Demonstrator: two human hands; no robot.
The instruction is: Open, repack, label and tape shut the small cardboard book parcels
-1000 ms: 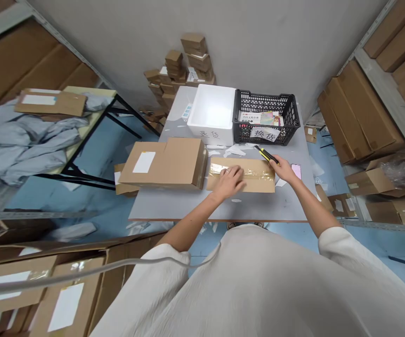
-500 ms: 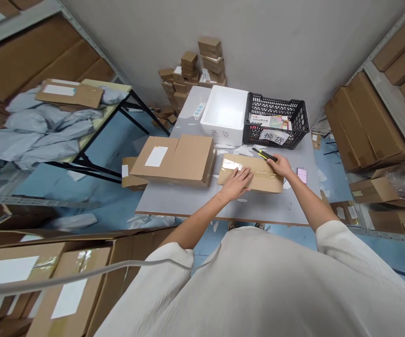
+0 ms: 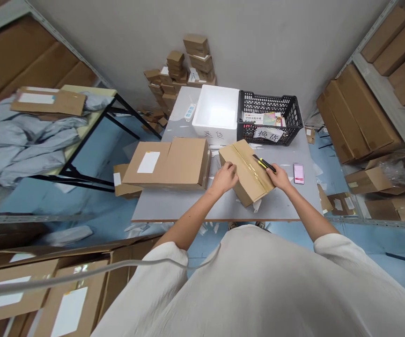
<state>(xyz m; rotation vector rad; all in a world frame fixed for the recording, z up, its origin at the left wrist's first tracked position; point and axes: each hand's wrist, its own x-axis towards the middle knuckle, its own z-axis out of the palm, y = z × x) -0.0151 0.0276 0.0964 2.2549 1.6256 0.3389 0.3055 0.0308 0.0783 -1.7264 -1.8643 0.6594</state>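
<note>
A taped cardboard box (image 3: 247, 171) lies at a slant on the grey table (image 3: 174, 206), with a strip of clear tape along its top. At its left side, my left hand (image 3: 226, 177) has its fingers bent against the cardboard. My right hand (image 3: 278, 176) is closed around a black and yellow box cutter (image 3: 265, 163) at the box's right edge. The cutter's tip points up and left over the box. Whether its blade is out is too small to tell.
A larger cardboard box (image 3: 169, 164) sits left on the table. Behind stand a white foam bin (image 3: 216, 110) and a black plastic crate (image 3: 270, 114) holding books. A phone (image 3: 298, 173) lies at the right. Shelves and a side table (image 3: 86, 128) with grey parcels flank the table.
The box has been turned from lying crosswise to a slant, and its white label no longer shows on top. My left hand has gone from flat on top to its left side.
</note>
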